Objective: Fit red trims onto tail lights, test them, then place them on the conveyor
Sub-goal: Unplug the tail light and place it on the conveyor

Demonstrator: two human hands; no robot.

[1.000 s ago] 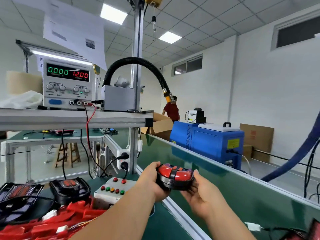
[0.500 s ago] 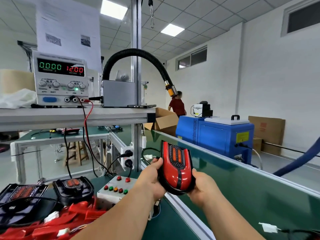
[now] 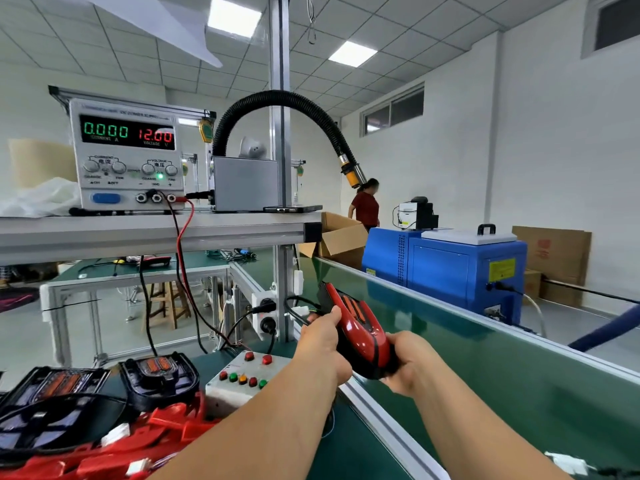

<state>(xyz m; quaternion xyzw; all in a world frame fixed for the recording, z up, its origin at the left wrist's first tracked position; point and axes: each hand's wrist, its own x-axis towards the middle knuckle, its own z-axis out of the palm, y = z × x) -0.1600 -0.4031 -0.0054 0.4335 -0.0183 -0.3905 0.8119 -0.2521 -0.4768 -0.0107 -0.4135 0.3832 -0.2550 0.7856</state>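
- A person holds one tail light in the air with both hands, just over the metal rail between the bench and the conveyor.
- The tail light is long and narrows to a point at its far end. It has a glossy red trim over a black housing, with ribbed orange inserts near the tip.
- It is tilted, with the pointed end up and away from the person.
- The left hand grips its left side, thumb lying on top. The right hand has its fingers curled round the wide near end.
- The conveyor belt is smooth, dark green and a little shiny.
- On the bench at the left is a heap of red plastic trims, and behind it two black tail lights without trims.
- Near them stands a pale box with round red, green and orange buttons.
- A grey power supply on the shelf shows 0.000 and 12.00.
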